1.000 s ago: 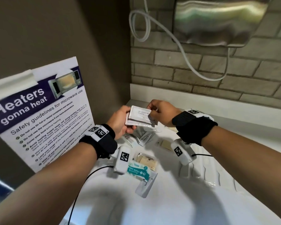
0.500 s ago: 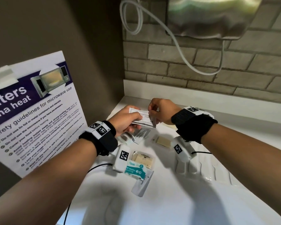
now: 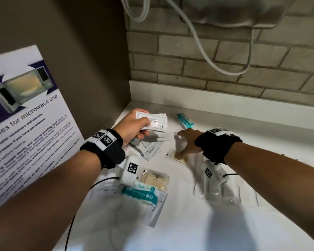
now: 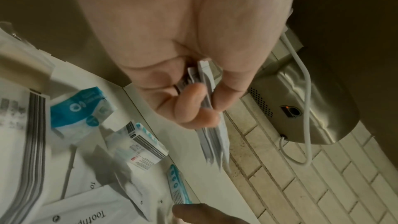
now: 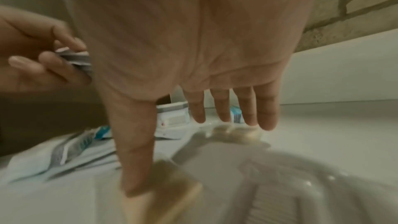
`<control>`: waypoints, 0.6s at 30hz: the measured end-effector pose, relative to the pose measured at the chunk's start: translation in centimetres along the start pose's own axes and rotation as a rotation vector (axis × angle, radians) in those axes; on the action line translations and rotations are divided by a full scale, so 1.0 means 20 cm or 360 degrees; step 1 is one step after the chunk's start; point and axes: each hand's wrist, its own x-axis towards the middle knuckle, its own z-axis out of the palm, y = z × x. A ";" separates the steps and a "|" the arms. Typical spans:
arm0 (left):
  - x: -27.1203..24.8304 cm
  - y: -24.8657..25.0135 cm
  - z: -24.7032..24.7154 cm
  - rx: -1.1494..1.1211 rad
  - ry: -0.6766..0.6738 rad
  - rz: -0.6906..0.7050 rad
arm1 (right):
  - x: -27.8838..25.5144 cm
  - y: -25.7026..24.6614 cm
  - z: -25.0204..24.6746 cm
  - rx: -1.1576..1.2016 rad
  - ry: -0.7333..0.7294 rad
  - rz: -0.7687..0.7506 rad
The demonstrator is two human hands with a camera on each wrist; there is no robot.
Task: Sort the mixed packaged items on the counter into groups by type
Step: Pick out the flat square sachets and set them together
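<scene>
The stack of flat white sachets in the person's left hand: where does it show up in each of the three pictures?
Head: the stack of flat white sachets sits upper centre, gripped by the left hand.
Left wrist: seen edge-on at centre, pinched between fingers and thumb.
Right wrist: only a grey corner at the left edge.
Shared landmark: the grey brick wall, also in the left wrist and right wrist views.

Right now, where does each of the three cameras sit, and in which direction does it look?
Head: on the head, looking forward and down at the white counter and brick wall; both forearms show, the left hand holding a stack of white sachets.
Left wrist: along the left palm to its fingers gripping the sachets, toward the wall.
Right wrist: along the open right hand, toward the counter.
Shared: both wrist views show the sachet stack and teal-and-white packets.
</scene>
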 end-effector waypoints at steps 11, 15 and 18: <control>0.04 0.00 0.02 -0.0017 -0.0043 -0.0014 | -0.03 -0.19 0.02 -0.0168 0.0030 -0.0405; 0.04 0.00 -0.01 0.0008 -0.0047 0.0000 | -0.07 -0.28 0.05 -0.0176 0.0027 -0.0491; 0.04 0.01 -0.03 0.0002 -0.0024 0.0012 | -0.08 -0.32 0.09 -0.0069 0.0002 -0.0524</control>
